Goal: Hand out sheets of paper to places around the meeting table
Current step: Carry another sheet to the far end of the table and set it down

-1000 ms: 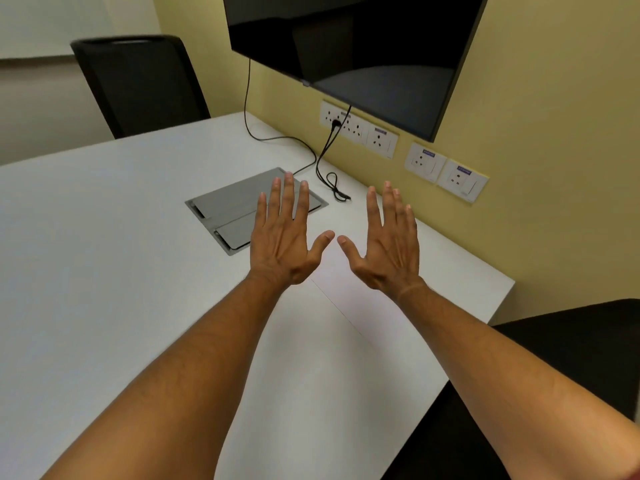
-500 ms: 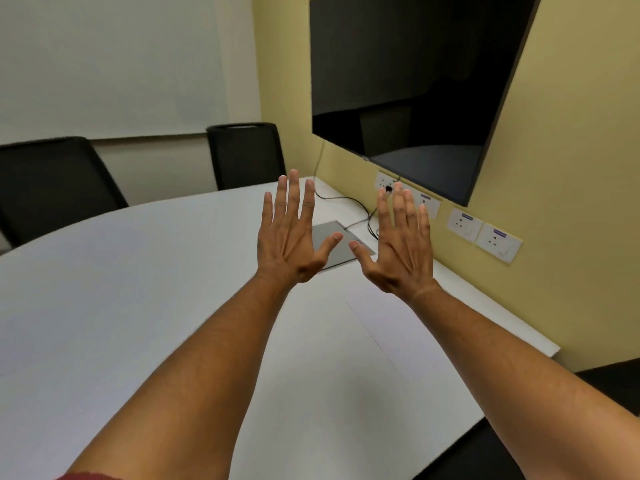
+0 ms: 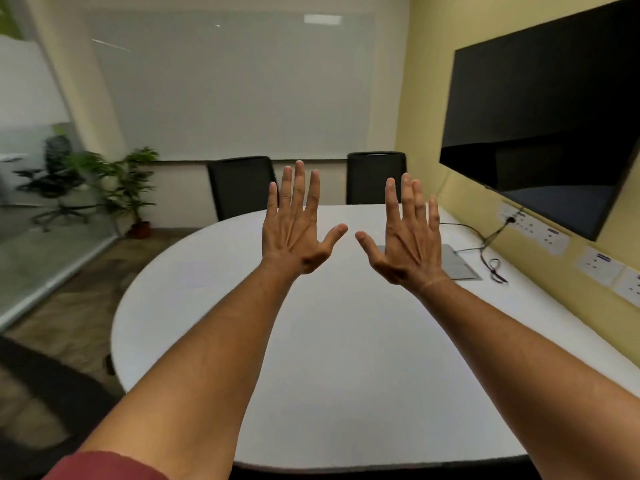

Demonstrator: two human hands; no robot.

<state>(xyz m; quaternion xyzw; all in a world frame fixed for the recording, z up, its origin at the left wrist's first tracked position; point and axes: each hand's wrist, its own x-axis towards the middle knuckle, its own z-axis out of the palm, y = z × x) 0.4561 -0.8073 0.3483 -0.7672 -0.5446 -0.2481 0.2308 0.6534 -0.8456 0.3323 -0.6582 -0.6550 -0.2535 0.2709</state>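
Observation:
My left hand (image 3: 298, 226) and my right hand (image 3: 407, 237) are both raised in front of me, backs toward the camera, fingers straight and spread. Neither holds anything. They hover over the white oval meeting table (image 3: 346, 341) without touching it. A faint pale rectangle (image 3: 195, 274) lies flat near the table's left edge; it looks like a sheet of paper, though it is too blurred to be sure. No other paper shows on the tabletop.
Two black chairs (image 3: 242, 187) (image 3: 375, 178) stand at the far end. A grey cable hatch (image 3: 459, 265) and a black cable (image 3: 493, 261) sit near the right wall, under the screen (image 3: 540, 133). A dark chair (image 3: 52, 393) is at my lower left.
The view has lifted and swung left, from the cable hatch to the whole table and far chairs. Both hands stay raised and spread, slightly further apart.

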